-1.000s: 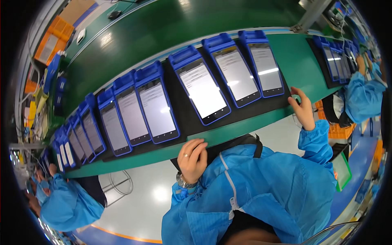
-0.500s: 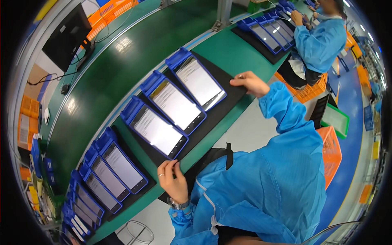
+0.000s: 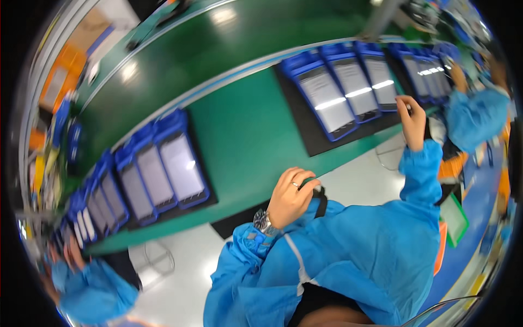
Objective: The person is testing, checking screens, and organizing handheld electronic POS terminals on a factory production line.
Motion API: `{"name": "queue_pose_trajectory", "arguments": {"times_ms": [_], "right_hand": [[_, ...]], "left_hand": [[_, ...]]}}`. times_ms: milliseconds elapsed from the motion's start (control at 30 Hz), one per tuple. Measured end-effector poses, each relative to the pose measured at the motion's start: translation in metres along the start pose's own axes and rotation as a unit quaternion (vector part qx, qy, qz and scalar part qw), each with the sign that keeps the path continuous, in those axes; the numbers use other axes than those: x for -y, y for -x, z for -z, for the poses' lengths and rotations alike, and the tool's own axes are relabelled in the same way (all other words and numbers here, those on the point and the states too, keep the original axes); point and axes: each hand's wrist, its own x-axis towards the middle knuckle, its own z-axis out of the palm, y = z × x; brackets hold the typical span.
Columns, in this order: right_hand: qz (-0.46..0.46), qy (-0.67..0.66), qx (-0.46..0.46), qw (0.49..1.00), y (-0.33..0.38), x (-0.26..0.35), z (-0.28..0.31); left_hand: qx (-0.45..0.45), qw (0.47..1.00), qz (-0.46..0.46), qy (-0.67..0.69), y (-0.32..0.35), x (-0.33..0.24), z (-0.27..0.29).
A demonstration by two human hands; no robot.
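Observation:
Three tablets in blue frames, left (image 3: 326, 101), middle (image 3: 357, 86) and right (image 3: 381, 79), lie on a black mat (image 3: 318, 143) on the green bench. Their screens are lit white and reflect a bright strip. My right hand (image 3: 413, 122) is at the mat's right part, by the lower end of the right tablet. Its fingers are bent, with a gap at the thumb, and nothing shows in them. Near the bench's front edge, off the mat, my left hand (image 3: 294, 193) hangs with fingers loosely bent and nothing in it. It wears a ring and a watch.
Another row of blue-framed tablets (image 3: 182, 163) lies on a black mat to the left, with more beyond. Further tablets (image 3: 419, 73) stand to the right beside a co-worker (image 3: 479, 114). A second co-worker (image 3: 95, 291) sits at lower left. A metal post (image 3: 381, 24) rises behind.
The mat with three tablets has slid right along the bench, away from the left row and close to the right one. My left hand has come off its edge. The view has turned left.

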Motion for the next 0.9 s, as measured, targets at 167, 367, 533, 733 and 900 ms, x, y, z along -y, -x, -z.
{"name": "queue_pose_trajectory", "arguments": {"times_ms": [167, 367, 533, 733, 900], "right_hand": [[-0.02, -0.248, 0.37, 0.895, 0.071, 0.119, -0.087], [-0.117, -0.303, 0.594, 0.736, 0.082, 0.176, -0.204], [-0.263, -0.318, 0.583, 0.699, 0.085, 0.2, -0.282], [-0.25, -0.274, 0.598, 0.71, 0.08, 0.216, -0.322], [-0.075, -0.168, 0.561, 0.807, 0.08, 0.204, -0.337]], "left_hand": [[-0.145, 0.984, 0.062, -0.079, 0.049, 0.0, 0.046], [-0.281, 0.917, 0.186, -0.216, 0.098, 0.005, 0.085], [-0.325, 0.891, 0.213, -0.233, 0.127, 0.015, 0.1], [-0.413, 0.85, 0.254, -0.204, 0.144, 0.022, 0.105], [-0.508, 0.789, 0.276, -0.209, 0.144, 0.029, 0.124]]}}
